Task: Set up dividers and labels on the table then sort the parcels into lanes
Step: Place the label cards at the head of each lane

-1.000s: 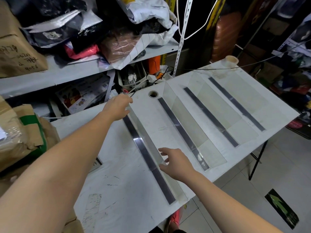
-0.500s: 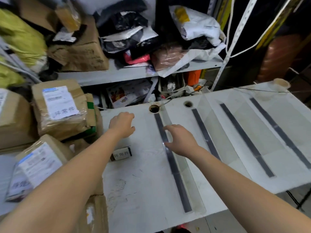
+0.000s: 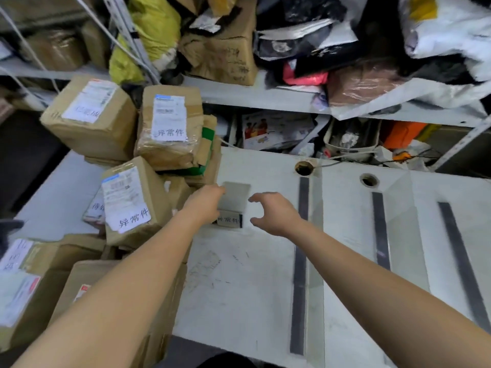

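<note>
A small label stand (image 3: 235, 201) with a grey back and a printed strip along its front stands on the white table (image 3: 239, 293), left of the dividers. My left hand (image 3: 204, 205) grips its left edge. My right hand (image 3: 273, 215) hovers just right of it, fingers spread and curled, not touching. Three clear dividers with dark base strips lie across the table: the nearest divider (image 3: 301, 261), a middle divider (image 3: 380, 229) and a far divider (image 3: 463, 264). Taped cardboard parcels (image 3: 130, 205) with white labels are stacked at the table's left.
More parcels (image 3: 170, 126) pile up behind and left of my left arm. A shelf (image 3: 265, 95) behind the table holds bags and boxes. Two round cable holes (image 3: 304, 168) sit at the table's back edge. The table's front edge runs below my arms.
The view has swung left. Both hands left the nearest divider and moved to the label stand, which now stands upright in my left hand's grip.
</note>
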### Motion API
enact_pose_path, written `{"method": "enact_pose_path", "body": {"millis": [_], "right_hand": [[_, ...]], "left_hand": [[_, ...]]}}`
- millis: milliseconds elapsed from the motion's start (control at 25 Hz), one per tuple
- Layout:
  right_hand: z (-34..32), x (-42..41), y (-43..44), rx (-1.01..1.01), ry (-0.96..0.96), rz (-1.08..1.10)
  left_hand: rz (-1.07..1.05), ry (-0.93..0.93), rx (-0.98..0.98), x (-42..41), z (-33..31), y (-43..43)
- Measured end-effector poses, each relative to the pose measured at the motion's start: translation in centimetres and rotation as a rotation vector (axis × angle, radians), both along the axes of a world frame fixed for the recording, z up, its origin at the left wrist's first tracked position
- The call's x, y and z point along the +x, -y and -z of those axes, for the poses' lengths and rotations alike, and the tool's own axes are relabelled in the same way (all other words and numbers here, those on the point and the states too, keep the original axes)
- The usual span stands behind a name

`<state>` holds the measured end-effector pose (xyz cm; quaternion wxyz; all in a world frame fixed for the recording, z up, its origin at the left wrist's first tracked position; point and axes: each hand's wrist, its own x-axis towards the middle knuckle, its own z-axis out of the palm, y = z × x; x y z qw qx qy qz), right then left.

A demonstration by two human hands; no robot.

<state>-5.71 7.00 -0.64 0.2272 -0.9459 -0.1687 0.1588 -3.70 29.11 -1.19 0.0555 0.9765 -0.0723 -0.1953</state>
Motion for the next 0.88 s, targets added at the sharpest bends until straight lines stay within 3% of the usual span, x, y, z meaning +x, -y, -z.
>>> {"method": "enact_pose_path", "body": {"millis": [400, 880], "right_hand": [[4.9, 1.2, -3.9, -0.048, -0.112, -0.037], [5.0, 1.1, -5.2, -0.087, 0.015, 0.084]], "left_hand": [[-0.053, 0.003, -0.015, -1.3, 3.1, -0.6], [-0.079, 0.043, -0.114, -1.6, 4.6, -0.6]]}}
